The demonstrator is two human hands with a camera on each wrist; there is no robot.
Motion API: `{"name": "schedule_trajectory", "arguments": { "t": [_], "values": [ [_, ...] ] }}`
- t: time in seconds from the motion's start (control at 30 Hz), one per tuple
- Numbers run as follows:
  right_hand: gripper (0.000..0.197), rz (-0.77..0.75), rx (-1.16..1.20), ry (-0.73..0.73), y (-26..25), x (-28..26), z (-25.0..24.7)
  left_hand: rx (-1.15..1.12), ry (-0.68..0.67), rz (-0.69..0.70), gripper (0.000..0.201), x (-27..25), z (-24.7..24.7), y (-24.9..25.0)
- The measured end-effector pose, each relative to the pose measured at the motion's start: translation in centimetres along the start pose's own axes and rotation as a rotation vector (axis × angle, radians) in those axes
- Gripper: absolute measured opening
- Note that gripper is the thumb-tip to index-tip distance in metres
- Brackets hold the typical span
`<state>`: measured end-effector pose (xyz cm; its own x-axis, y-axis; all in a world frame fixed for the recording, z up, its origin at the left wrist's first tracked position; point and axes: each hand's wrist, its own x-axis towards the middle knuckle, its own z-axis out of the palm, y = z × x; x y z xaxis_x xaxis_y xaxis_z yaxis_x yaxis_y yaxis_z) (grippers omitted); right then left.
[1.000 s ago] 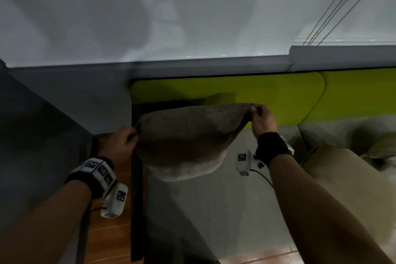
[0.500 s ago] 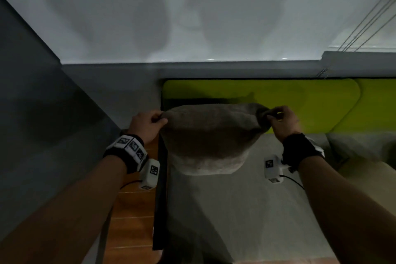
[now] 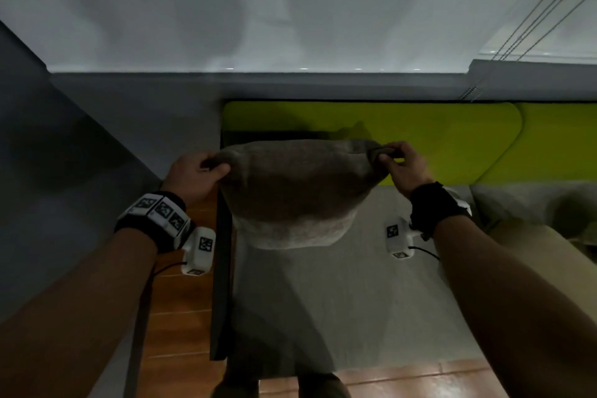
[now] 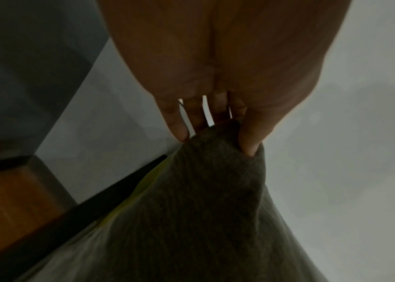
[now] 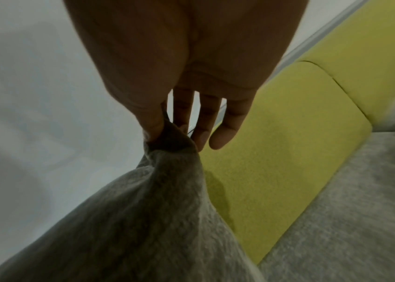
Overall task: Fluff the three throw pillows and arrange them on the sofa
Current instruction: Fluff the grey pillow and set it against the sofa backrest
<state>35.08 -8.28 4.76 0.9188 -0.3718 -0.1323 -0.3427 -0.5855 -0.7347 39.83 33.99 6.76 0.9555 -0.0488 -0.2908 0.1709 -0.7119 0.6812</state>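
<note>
A grey-brown throw pillow [image 3: 297, 194] hangs in the air above the left end of the sofa seat [image 3: 339, 300], in front of the lime-green back cushion [image 3: 436, 142]. My left hand [image 3: 206, 168] pinches its upper left corner between thumb and fingers [image 4: 249, 141]. At the upper right corner my right hand [image 3: 392, 157] pinches the bunched fabric the same way [image 5: 153, 126]. The pillow [image 4: 191, 219] sags in a rounded belly between the two hands. Another pale pillow [image 3: 529, 255] lies on the seat at the far right, partly cut off.
A dark sofa side panel [image 3: 221, 284] borders the seat on the left, with a wooden floor [image 3: 181, 317] beyond it. A grey wall [image 3: 80, 187] closes the left side. A white wall rises behind the sofa, with blind cords [image 3: 533, 19] at the upper right.
The view has swung left, so pillow and hands sit further right in the picture. Both hands keep their pinch on the corners, and the pillow stays at about the same height.
</note>
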Motion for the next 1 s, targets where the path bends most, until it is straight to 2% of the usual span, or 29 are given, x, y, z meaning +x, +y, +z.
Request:
{"name": "schedule_trajectory", "arguments": {
  "t": [0.17, 0.3, 0.4, 0.5, 0.57, 0.67, 0.77, 0.83, 0.9, 0.97, 1.0],
  "values": [
    [0.019, 0.047, 0.014, 0.116, 0.9, 0.8, -1.7, -0.032, 0.069, -0.031, 0.021, -0.2, 0.3, 0.6],
    [0.018, 0.046, -0.003, 0.110, 1.0, 0.9, -1.7, 0.070, 0.126, -0.108, 0.031, 0.4, -0.5, 1.8],
    [0.006, 0.015, -0.022, 0.087, 0.9, 0.8, -1.6, 0.067, 0.120, -0.171, 0.037, 0.2, -0.6, 2.6],
    [0.010, 0.002, -0.047, 0.097, 0.9, 0.8, -1.2, 0.148, 0.088, -0.186, 0.037, -0.3, 0.0, 3.0],
    [0.013, 0.011, -0.042, 0.123, 0.6, 0.6, -0.8, 0.142, 0.161, -0.194, 0.035, -0.7, 0.2, 2.9],
    [0.008, 0.020, -0.041, 0.156, 0.4, 0.5, 0.1, 0.067, 0.295, -0.128, 0.030, -1.4, 0.2, 2.6],
    [0.012, 0.004, -0.055, 0.116, -0.2, 0.7, 0.3, 0.028, 0.303, -0.014, 0.024, -1.9, 0.7, 2.3],
    [0.020, -0.073, -0.141, 0.074, -0.7, 0.7, 0.3, 0.011, 0.292, -0.026, 0.019, -1.8, 0.9, 1.8],
    [0.029, -0.182, -0.304, 0.095, -1.8, 0.2, 0.3, -0.077, 0.287, -0.078, 0.022, -1.2, 0.6, 1.3],
    [0.038, -0.326, -0.469, 0.136, -3.5, -0.8, 0.7, -0.117, 0.273, -0.110, 0.031, -0.9, 0.0, 1.2],
    [0.043, -0.435, -0.497, 0.108, -4.6, -1.4, 1.3, -0.090, 0.266, -0.105, 0.030, -0.8, -0.2, 1.2]
  ]
}}
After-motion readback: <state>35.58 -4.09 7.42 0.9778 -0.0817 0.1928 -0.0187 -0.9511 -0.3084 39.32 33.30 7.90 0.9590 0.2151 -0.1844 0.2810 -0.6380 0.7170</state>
